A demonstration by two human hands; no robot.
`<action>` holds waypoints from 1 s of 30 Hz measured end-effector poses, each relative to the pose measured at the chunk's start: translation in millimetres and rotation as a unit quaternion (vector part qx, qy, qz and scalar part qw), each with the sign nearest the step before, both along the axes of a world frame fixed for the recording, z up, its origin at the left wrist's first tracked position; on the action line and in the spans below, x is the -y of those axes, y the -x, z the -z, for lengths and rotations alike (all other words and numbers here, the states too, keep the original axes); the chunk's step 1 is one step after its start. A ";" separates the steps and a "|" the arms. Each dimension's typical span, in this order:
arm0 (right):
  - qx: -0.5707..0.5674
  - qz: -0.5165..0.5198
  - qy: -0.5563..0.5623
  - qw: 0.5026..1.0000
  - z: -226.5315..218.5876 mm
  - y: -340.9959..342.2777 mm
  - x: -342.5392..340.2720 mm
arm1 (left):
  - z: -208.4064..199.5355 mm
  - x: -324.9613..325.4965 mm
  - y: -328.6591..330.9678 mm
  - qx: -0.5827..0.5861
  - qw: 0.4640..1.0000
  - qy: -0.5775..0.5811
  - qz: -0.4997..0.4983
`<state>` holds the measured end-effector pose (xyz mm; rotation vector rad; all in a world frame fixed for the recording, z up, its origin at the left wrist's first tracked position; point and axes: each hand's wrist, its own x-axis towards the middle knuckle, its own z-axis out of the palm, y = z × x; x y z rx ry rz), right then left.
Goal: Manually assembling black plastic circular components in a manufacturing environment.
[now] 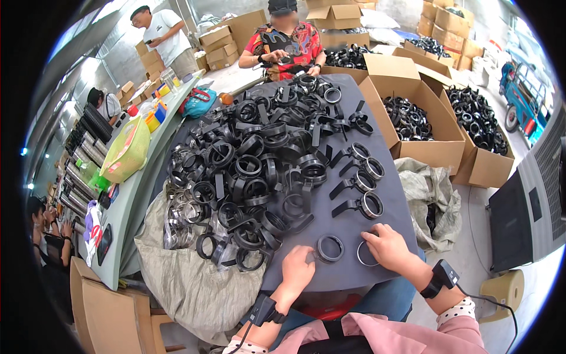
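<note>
At the near edge of the grey-covered table, my left hand point(298, 268) has its fingers closed at the left side of a black ring point(329, 249) lying flat. The part under those fingertips is hidden. To its right, my right hand point(386, 248) pinches the edge of a thin metal ring point(359, 257), partly covered by my fingers. Just beyond lie several black ring-shaped pieces with flat handles and shiny metal inside, one of them a handled ring point(371, 205). A big heap of black handled rings point(253, 165) spreads over the left and far table.
Beige woven sacks lie at the left edge point(177, 277) and right side point(433, 200). Cardboard boxes point(439, 138) of black rings stand at the right. A person point(289, 44) in a patterned red top works across the table. A yellow stool point(504, 295) stands right.
</note>
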<state>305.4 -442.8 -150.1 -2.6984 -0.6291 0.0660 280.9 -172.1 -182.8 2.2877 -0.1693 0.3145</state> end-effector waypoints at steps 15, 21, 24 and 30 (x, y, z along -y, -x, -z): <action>0.187 -0.162 -0.118 0.962 -23.2 -2.7 -61.6 | -0.1 2.0 1.1 0.022 1.000 0.000 0.003; 0.136 -0.225 -0.118 0.958 -3.8 -15.0 -72.4 | 1.1 2.2 0.6 0.015 1.000 -0.006 0.001; 0.093 -0.211 -0.135 0.964 5.4 -13.4 -77.2 | 2.4 1.6 0.6 0.014 1.000 -0.007 0.000; 0.058 -0.176 -0.164 0.969 9.8 -10.1 -78.4 | -4.3 4.2 1.1 0.029 1.000 0.011 -0.004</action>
